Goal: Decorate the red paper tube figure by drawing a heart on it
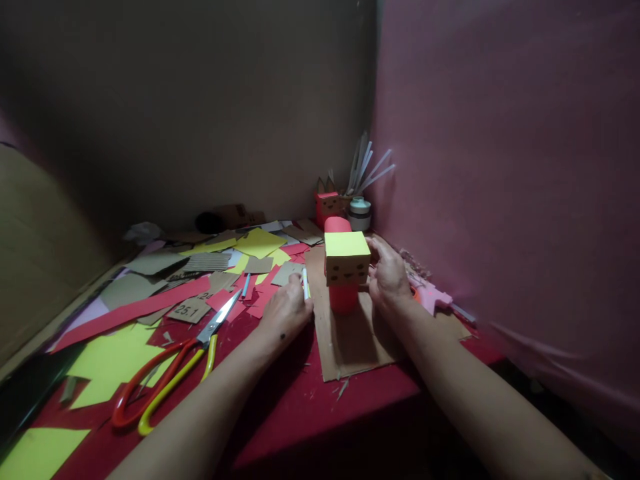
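Note:
In the middle of the view, a paper-and-cardboard figure [347, 267] stands upright. It has a yellow top, a brown cardboard face with drawn features, and a red tube body. My right hand [390, 275] is closed around the far right side of its head, with some fingertips hidden behind it. Left of the figure, my left hand [286, 308] rests low over the table, its fingers closed on a slim white pen-like stick [305, 284]. Beneath the figure lies a flat brown cardboard sheet [350, 353].
Large scissors [175, 373] with red and yellow handles lie on the left among paper and cardboard scraps [190, 310]. Behind stand a red cat-eared figure [327, 207], a small lidded jar [359, 213] and white sticks. A pink glue gun [433, 293] lies at right, near the wall.

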